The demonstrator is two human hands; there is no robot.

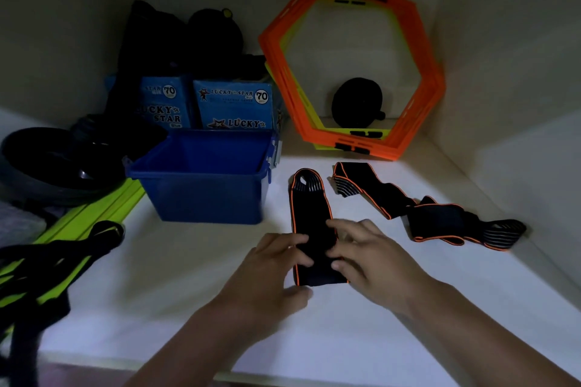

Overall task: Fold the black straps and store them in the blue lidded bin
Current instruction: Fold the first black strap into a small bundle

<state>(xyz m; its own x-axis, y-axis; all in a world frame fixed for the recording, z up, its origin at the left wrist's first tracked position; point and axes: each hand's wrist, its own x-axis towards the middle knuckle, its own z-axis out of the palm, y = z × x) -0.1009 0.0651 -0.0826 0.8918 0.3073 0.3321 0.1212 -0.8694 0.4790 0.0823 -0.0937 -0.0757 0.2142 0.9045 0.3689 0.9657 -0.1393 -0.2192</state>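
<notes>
The black strap [309, 207] is laid near-to-far on the shelf [188, 276]; its near end is pinched by the left hand [276, 264] and pressed under the loose fingers of the right hand [361, 254]; the blue bin [204, 198] is stood far-left, nearer the left hand.

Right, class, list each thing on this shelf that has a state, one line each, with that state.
Blue bin: open, no lid on, nothing seen inside.
Near strap: laid flat, not yet binned.
Far strap: unfolded, rumpled.
Left hand: pinching near strap's end.
Right hand: fingers resting on near strap.
</notes>
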